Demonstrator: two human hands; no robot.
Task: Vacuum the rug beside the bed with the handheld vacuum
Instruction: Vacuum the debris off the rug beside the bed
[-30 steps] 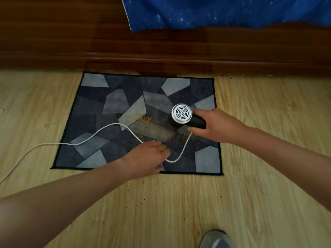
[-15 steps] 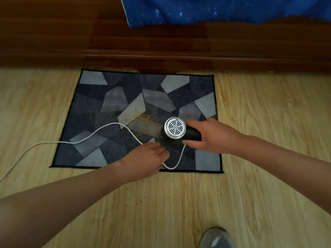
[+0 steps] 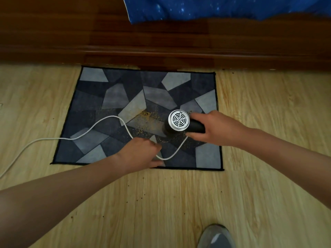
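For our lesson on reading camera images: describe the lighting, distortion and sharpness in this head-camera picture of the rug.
Head view: the wide lens bows the bed frame; head view: light is dim and even, no hard shadow round the rug; head view: the vacuum grille and white cord read sharp, the left forearm softer and darker; the shoe is cropped.

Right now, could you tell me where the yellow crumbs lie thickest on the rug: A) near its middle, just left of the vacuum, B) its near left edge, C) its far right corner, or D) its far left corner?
A: the crumbs speckle the middle of the rug, just left of the handheld vacuum the right hand grips.
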